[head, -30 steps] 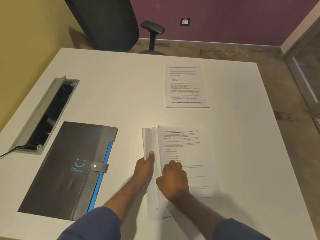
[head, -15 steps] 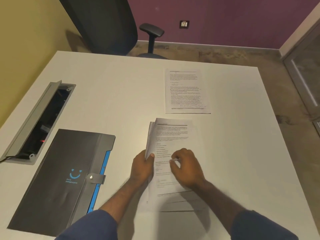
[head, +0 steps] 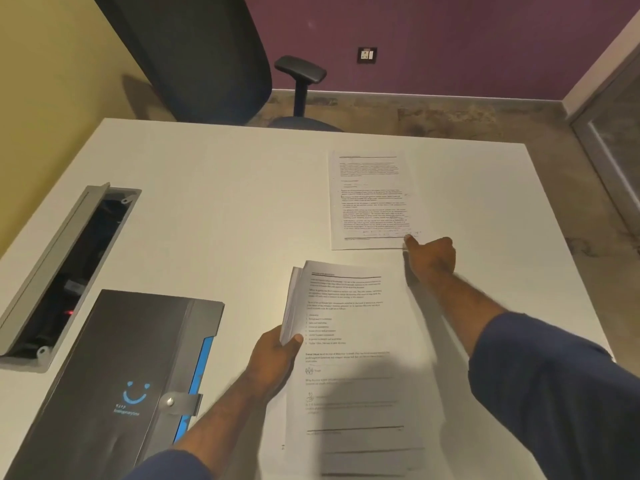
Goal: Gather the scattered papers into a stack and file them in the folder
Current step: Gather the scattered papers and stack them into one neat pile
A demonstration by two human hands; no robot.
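A stack of printed papers (head: 349, 341) lies in front of me on the white table (head: 225, 202). My left hand (head: 277, 358) grips the stack's left edge, thumb on top, lifting that edge slightly. A single printed sheet (head: 370, 199) lies flat farther back. My right hand (head: 431, 252) is stretched out to the sheet's near right corner, fingers curled, a fingertip touching the corner. A dark grey folder (head: 114, 382) with a blue edge and a snap strap lies shut at the near left.
An open grey cable tray (head: 65, 271) is set into the table at the left. A dark office chair (head: 207, 57) stands behind the table's far edge. The table's right edge runs close to my right arm.
My right hand left the stack and reached forward to the far sheet's near right corner. My left hand kept its grip on the stack's left edge.
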